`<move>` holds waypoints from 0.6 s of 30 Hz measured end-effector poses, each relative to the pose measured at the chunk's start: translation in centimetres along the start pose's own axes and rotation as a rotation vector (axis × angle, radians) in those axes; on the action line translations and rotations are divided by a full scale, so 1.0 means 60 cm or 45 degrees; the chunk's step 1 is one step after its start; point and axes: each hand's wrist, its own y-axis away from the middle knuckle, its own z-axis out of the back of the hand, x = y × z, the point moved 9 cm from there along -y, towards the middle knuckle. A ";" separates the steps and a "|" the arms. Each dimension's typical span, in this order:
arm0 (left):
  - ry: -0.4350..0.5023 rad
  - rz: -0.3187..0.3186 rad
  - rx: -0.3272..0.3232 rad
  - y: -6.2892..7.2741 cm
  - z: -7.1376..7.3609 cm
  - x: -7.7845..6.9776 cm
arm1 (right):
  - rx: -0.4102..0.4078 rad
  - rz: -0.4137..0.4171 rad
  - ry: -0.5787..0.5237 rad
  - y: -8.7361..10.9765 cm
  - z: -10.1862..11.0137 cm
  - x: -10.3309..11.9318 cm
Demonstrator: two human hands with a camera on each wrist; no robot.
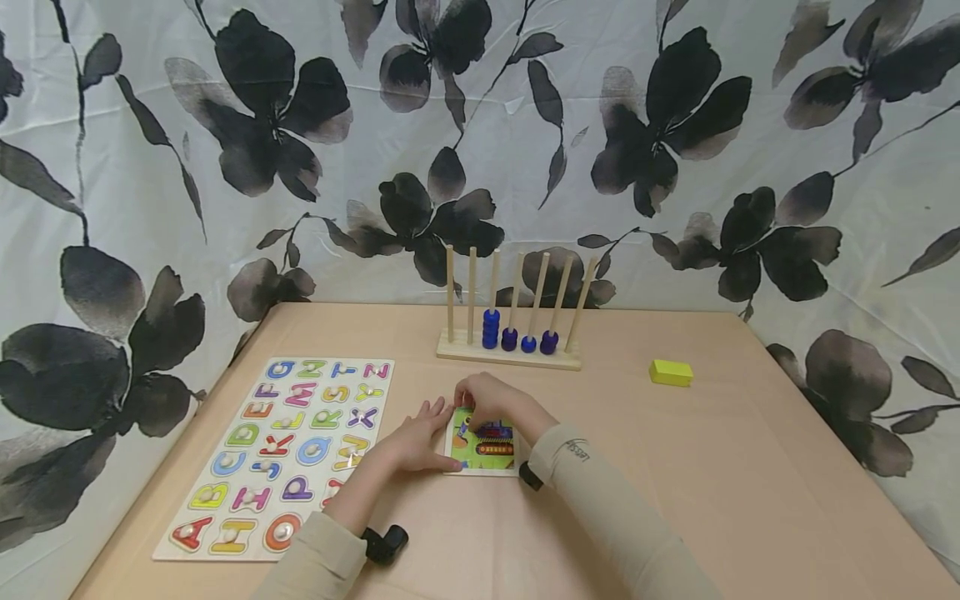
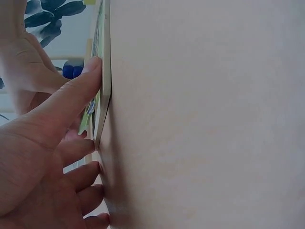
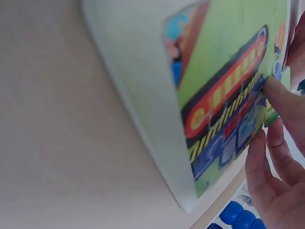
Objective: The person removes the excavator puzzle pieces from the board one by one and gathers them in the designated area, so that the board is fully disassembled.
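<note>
A small jigsaw puzzle (image 1: 491,457) in a pale frame lies at the middle of the table, with a tracked vehicle pictured on green. My left hand (image 1: 408,443) is at its left side, thumb resting on the frame's near edge and the other fingers spread on the table. Over the upper left corner, my right hand (image 1: 491,397) pinches a green puzzle piece (image 3: 271,117) between thumb and fingers. In the left wrist view that piece (image 2: 85,122) stands tilted, one edge raised above the frame. The fingers cover part of it.
A white alphabet board (image 1: 247,398) with colourful letters lies on the left, partly under my left forearm. Behind the puzzle stands a wooden peg rack (image 1: 510,358) with blue beads on some rods. A yellow block (image 1: 671,372) sits at the right. Floral cloth (image 1: 525,125) hangs behind the table.
</note>
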 end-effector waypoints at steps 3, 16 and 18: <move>-0.004 -0.003 0.001 0.000 -0.001 0.001 | -0.017 -0.006 0.006 0.002 0.001 0.000; -0.032 -0.009 0.004 0.000 -0.002 0.000 | -0.062 0.006 0.097 0.005 0.001 0.004; -0.039 -0.007 0.009 0.000 -0.002 0.001 | -0.064 0.007 0.101 0.005 0.002 0.005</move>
